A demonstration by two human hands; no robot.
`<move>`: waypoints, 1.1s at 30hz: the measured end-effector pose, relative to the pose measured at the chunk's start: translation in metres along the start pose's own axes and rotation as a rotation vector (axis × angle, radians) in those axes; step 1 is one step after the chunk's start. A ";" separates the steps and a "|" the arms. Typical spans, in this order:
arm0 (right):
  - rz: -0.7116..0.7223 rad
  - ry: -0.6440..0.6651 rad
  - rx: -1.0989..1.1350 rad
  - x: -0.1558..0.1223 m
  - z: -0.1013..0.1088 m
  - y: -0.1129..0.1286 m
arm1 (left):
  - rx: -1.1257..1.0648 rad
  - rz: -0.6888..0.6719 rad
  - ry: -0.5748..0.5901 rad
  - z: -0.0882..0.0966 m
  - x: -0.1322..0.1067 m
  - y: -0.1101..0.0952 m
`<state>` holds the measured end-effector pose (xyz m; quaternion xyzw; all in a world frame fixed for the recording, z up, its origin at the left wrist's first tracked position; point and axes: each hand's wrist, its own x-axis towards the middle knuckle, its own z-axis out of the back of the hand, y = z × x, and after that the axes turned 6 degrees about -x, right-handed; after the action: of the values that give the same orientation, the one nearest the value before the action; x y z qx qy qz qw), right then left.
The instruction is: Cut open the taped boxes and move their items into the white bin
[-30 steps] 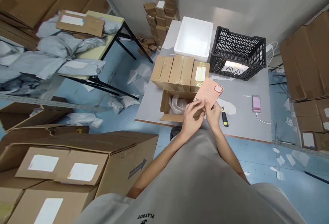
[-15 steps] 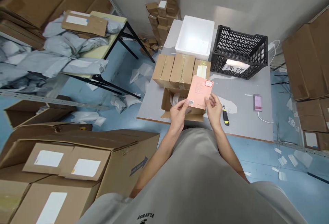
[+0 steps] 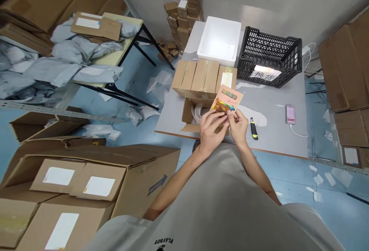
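The booklet [image 3: 227, 95] has turned over since half a second ago: the plain pink side with the barcode and red mark has given way to a side with a colourful picture and lettering. The left hand [image 3: 212, 132] has shifted from the lower left corner to lie along the lower edge, close to the right hand [image 3: 238, 127].

The right hand's grip is closed on the booklet's lower right part, thumb on the printed side. The left hand's grip is partly curled, fingers spread over the lower edge; I cannot tell whether it pinches the booklet or only touches it.

The booklet is held tilted above the worktop [image 3: 284, 139], in front of the open carton [image 3: 188, 110], which has whitish wrapping [image 3: 197, 113] inside. Behind that carton, three taped boxes [image 3: 205, 77] stand side by side. A black-and-yellow cutter [image 3: 254, 129] lies just right of the right hand, and a phone [image 3: 290, 114] lies farther right with a white cable [image 3: 298, 133] attached.
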<state>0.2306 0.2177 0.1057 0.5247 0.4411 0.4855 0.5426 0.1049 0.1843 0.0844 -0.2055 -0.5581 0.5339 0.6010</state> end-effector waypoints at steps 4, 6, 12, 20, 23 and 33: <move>-0.019 0.072 0.026 0.007 0.013 -0.002 | -0.159 0.283 -0.183 0.013 0.017 0.015; -0.056 0.128 0.033 0.010 0.017 -0.004 | -0.383 0.509 -0.125 0.018 0.025 0.026; -0.105 0.205 0.048 0.015 0.014 -0.018 | -0.696 0.772 0.004 0.017 0.028 0.030; 0.042 -0.028 -0.101 0.003 0.002 -0.020 | -0.430 0.506 -0.233 0.015 0.030 0.019; 0.002 0.071 -0.040 -0.005 -0.007 -0.013 | -0.326 0.389 -0.212 0.010 0.026 0.011; -0.032 -0.029 -0.136 0.005 0.004 -0.005 | -0.097 0.141 0.010 0.011 0.019 0.006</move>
<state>0.2356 0.2222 0.1008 0.4865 0.4077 0.4977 0.5911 0.0891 0.1989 0.0909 -0.2759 -0.5645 0.5463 0.5539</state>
